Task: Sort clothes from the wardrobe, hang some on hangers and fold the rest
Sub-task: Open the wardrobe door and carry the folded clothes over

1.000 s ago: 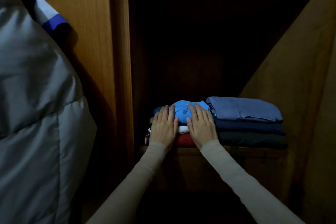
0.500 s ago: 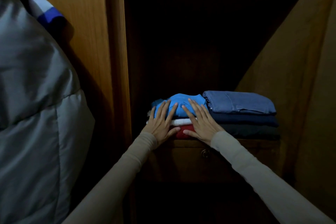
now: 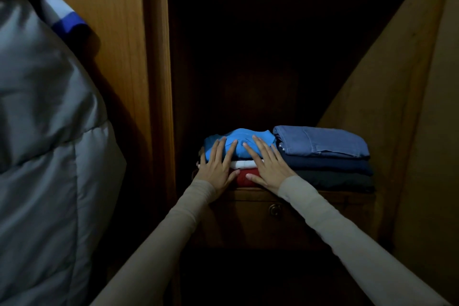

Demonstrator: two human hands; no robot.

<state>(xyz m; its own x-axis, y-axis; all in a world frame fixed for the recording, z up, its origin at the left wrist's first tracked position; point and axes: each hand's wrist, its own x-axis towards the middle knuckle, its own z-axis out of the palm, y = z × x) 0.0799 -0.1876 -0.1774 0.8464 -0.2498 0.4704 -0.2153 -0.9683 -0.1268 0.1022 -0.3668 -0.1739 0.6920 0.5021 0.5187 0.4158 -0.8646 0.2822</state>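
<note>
Pressing flat on a folded bright-blue shirt (image 3: 244, 140), both hands lie with fingers straight and spread, gripping nothing: the left hand (image 3: 217, 165) on its left half, the right hand (image 3: 267, 165) on its right half, probably to settle the pile and square its front edge. That shirt tops a small stack over a white garment (image 3: 244, 164) and a red one (image 3: 247, 177), on the wardrobe shelf (image 3: 323, 192). Just beside it, touching, folded jeans (image 3: 320, 140) crown a darker stack. A grey padded jacket (image 3: 49, 156) hangs at left.
</note>
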